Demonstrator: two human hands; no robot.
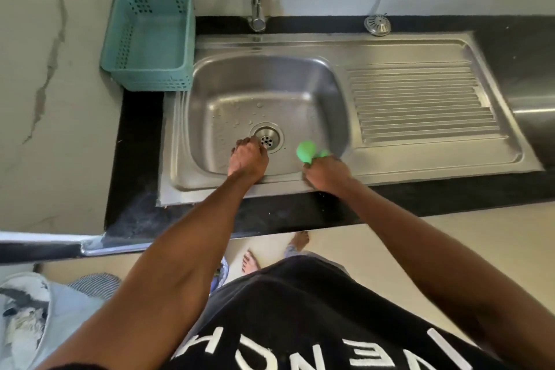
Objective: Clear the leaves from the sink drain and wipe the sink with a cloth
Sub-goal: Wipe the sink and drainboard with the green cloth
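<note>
The left hand (247, 156) reaches into the sink (210, 93), its fingers curled down at the near-left edge of the drain (267, 138); whether that grip pinches anything I cannot tell, since the fingertips are hidden under the knuckles. The right hand (326, 173) rests at the sink's near rim, its grip clenched round a bunch of green leaves (306, 152) that stick up from the fist. The strainer holes look bare, with only water drops on the basin floor to the far left of the drain. No cloth shows on the worktop (420, 192).

The step in hand seems to be picking the last scraps from the drain. To do it well, sweep the fingertips round the strainer ring and lift scraps out instead of pushing them through the holes. Keep the right hand's bunch tight and over the basin so nothing drops back.
</note>
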